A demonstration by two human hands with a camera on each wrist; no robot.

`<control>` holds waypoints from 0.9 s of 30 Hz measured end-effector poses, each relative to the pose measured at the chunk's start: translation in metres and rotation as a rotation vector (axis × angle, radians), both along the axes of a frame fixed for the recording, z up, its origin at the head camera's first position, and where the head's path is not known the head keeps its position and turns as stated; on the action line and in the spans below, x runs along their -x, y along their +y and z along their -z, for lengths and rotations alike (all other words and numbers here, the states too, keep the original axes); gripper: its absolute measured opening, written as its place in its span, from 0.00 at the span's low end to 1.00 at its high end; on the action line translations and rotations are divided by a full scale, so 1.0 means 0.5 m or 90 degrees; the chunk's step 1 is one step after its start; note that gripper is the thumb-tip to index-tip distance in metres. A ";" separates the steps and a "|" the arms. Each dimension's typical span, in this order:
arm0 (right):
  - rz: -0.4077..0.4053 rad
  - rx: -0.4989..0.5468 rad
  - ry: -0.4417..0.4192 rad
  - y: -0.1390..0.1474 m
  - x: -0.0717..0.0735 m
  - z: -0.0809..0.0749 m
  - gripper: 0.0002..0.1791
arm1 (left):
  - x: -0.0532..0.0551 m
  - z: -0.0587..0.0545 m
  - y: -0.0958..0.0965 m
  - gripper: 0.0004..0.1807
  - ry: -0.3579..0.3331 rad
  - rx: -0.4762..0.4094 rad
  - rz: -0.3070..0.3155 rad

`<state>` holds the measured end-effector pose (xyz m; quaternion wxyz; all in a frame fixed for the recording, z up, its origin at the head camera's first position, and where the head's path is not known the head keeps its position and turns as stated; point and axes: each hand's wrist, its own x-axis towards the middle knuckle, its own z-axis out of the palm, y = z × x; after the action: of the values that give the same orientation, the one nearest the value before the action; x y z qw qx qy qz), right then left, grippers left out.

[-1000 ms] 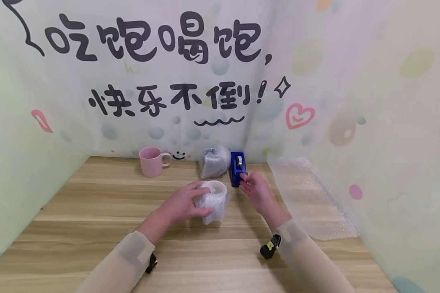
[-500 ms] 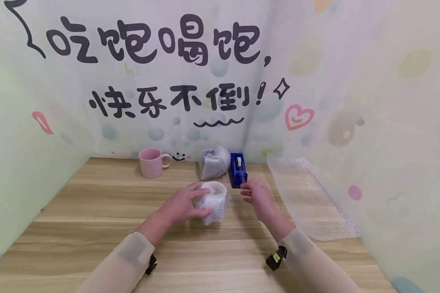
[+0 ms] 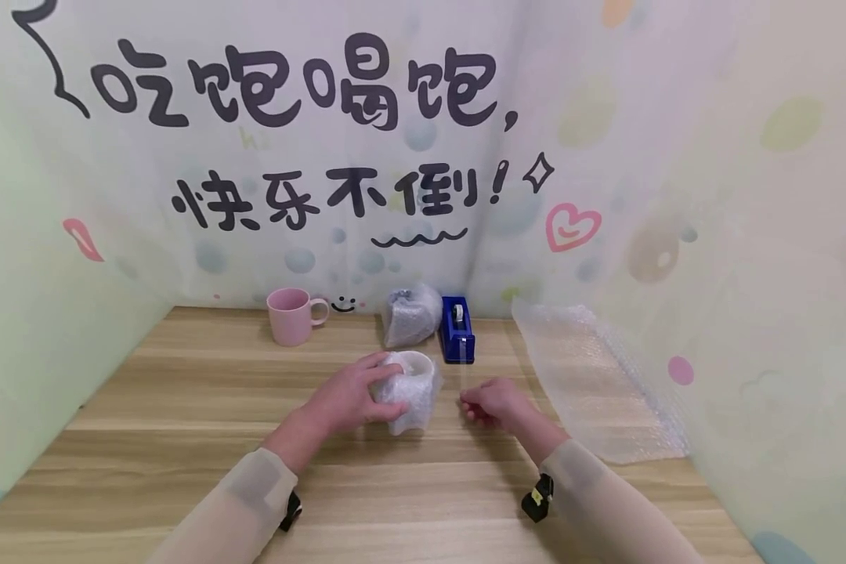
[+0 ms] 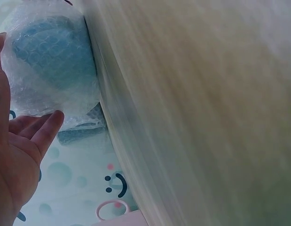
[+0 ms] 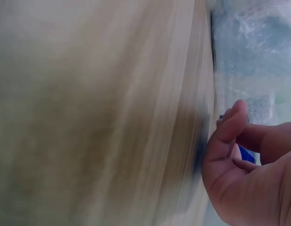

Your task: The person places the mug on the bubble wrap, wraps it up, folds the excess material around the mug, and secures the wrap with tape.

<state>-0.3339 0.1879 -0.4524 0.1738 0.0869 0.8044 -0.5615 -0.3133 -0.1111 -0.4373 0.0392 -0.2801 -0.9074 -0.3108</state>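
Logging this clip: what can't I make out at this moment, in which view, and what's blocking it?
Head: the left side of the front wrapped cup, behind the left hand.
Head: what the rear bundle contains, clouded by its wrapping.
Head: the near end of the tape strip, covered by the right hand.
Left wrist: most of the pink mug, cut off by the bottom edge.
Right wrist: most of the blue dispenser, behind the right hand.

Bright head view, soft shadows on the table (image 3: 409, 509) — both wrist views dimmer, blurrier

Right-hand fingers (image 3: 478, 396) curled together
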 end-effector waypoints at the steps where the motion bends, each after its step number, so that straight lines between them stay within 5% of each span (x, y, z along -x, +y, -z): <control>1: -0.003 -0.008 -0.003 -0.002 0.002 0.000 0.12 | 0.000 0.001 0.000 0.36 0.003 -0.002 0.001; 9: 0.000 -0.096 0.008 -0.010 0.014 0.004 0.14 | 0.004 0.007 0.000 0.34 0.020 -0.011 0.002; 18: -0.099 -0.433 0.048 0.014 0.058 0.003 0.33 | 0.004 0.006 0.000 0.35 0.012 -0.012 -0.003; 23: -0.064 -0.377 0.131 0.013 0.083 -0.024 0.29 | 0.004 0.007 0.002 0.35 0.008 -0.012 0.005; 27: 0.027 -0.219 0.125 -0.011 0.104 -0.046 0.29 | 0.004 0.009 0.003 0.35 0.022 -0.013 0.005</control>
<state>-0.3859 0.1825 -0.4293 0.0652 0.0771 0.8995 -0.4251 -0.3156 -0.1095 -0.4416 0.0566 -0.2890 -0.9023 -0.3149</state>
